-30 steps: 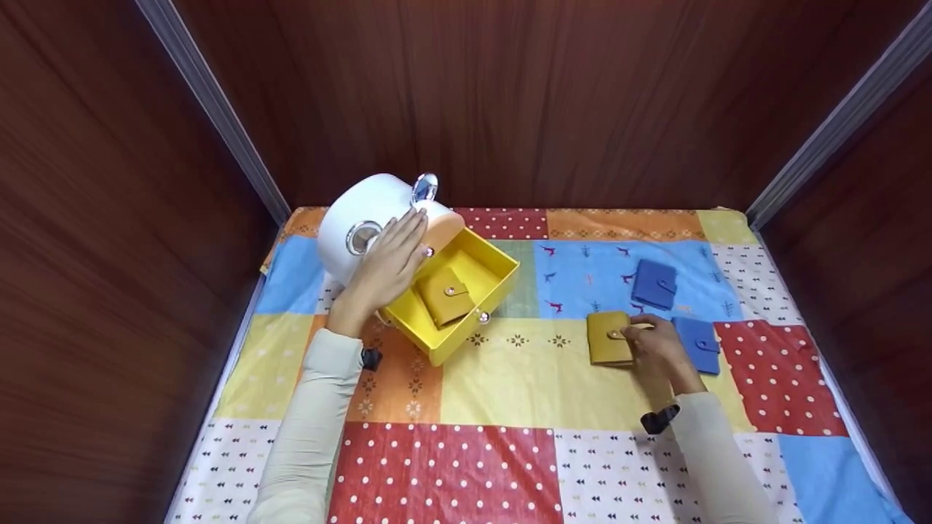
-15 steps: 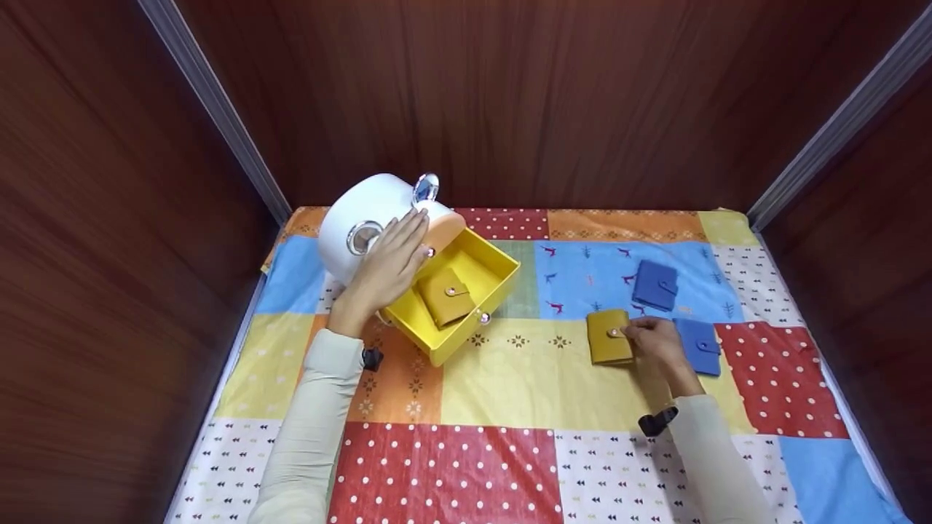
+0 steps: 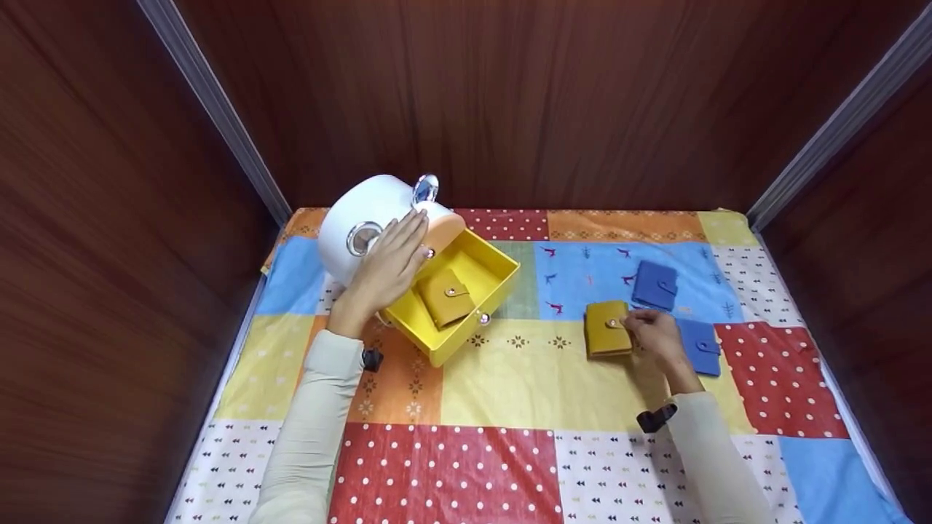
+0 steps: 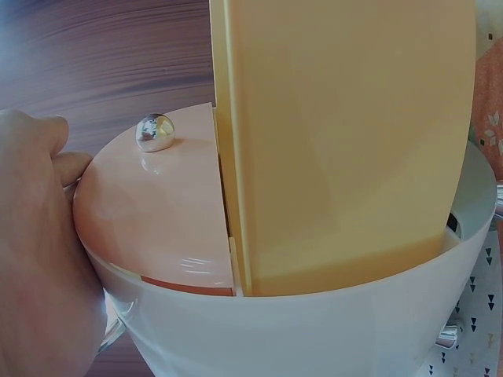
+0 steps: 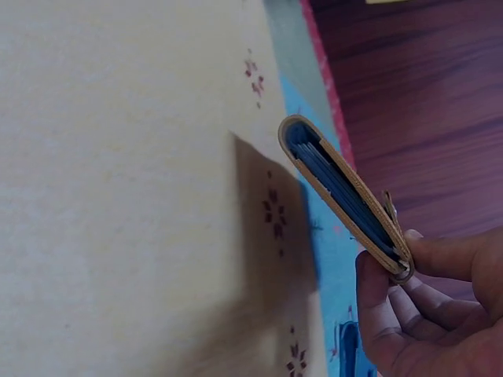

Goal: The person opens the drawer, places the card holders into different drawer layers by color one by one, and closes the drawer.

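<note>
My left hand (image 3: 389, 263) lies with fairly straight fingers on top of a white rounded box (image 3: 375, 196), beside its peach-coloured front panel (image 4: 157, 212). A yellow drawer (image 3: 502, 269) is pulled out of the box, and a mustard card wallet (image 3: 440, 302) with a snap strap lies inside it. On the right, my right hand (image 3: 657, 338) pinches a second mustard card wallet (image 3: 606, 327) by its snap edge. The right wrist view shows that wallet (image 5: 346, 196) end-on, with leaves between its covers and its shadow on the cloth, apart from it.
Two blue card wallets lie on the patchwork tablecloth (image 3: 502, 378): one farther back (image 3: 654, 282), the other (image 3: 697, 346) just right of my right hand. Dark wood-grain panels (image 3: 510, 102) wall in the table at the back and both sides.
My right hand has raised the mustard wallet slightly off the cloth and tilted it. My left hand, the white box and the drawer have stayed in place.
</note>
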Action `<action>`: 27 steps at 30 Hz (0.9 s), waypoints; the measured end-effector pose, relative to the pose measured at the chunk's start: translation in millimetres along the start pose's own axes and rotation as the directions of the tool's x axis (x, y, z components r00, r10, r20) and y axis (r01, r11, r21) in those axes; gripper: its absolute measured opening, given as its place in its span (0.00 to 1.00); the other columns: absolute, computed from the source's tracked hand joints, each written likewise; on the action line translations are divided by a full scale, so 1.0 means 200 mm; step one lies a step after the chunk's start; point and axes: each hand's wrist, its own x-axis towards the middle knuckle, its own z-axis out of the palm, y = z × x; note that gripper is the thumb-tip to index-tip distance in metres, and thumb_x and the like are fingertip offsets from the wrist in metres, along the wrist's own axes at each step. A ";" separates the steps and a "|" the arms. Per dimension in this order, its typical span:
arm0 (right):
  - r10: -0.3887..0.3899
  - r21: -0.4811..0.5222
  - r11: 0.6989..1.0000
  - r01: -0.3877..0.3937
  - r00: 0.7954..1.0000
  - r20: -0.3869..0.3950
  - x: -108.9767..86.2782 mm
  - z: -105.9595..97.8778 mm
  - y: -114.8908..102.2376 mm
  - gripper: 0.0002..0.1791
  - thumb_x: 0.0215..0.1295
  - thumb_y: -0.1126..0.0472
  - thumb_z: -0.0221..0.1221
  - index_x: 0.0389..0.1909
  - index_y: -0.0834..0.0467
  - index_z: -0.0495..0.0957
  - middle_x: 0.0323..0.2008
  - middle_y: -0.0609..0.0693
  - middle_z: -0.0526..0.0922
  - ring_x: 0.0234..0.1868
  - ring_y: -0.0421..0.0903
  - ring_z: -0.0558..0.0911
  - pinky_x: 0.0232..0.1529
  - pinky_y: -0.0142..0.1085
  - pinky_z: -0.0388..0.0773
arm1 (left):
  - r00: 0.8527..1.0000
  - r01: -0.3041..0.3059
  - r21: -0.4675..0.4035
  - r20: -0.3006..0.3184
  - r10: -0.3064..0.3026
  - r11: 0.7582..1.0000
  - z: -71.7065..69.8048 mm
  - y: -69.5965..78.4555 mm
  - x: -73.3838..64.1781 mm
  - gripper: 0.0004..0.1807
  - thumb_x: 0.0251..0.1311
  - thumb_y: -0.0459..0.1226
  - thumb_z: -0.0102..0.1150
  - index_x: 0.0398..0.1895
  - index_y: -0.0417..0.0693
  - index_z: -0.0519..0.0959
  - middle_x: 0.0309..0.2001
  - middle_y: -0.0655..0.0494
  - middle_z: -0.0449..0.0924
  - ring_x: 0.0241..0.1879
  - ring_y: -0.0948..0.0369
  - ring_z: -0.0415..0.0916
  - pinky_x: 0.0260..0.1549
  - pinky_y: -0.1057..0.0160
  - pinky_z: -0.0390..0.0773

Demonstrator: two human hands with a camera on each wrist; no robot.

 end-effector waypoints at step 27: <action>-0.061 0.136 0.989 0.063 0.998 -0.020 -0.01 -0.02 -0.18 0.25 0.79 0.60 0.60 0.66 0.75 0.75 0.43 0.49 0.86 0.37 0.33 0.83 0.43 0.24 0.86 | 1.000 0.006 -0.011 0.000 -0.006 1.000 0.00 0.00 0.01 0.33 0.87 0.48 0.32 0.87 0.46 0.49 0.88 0.54 0.44 0.88 0.54 0.40 0.88 0.53 0.38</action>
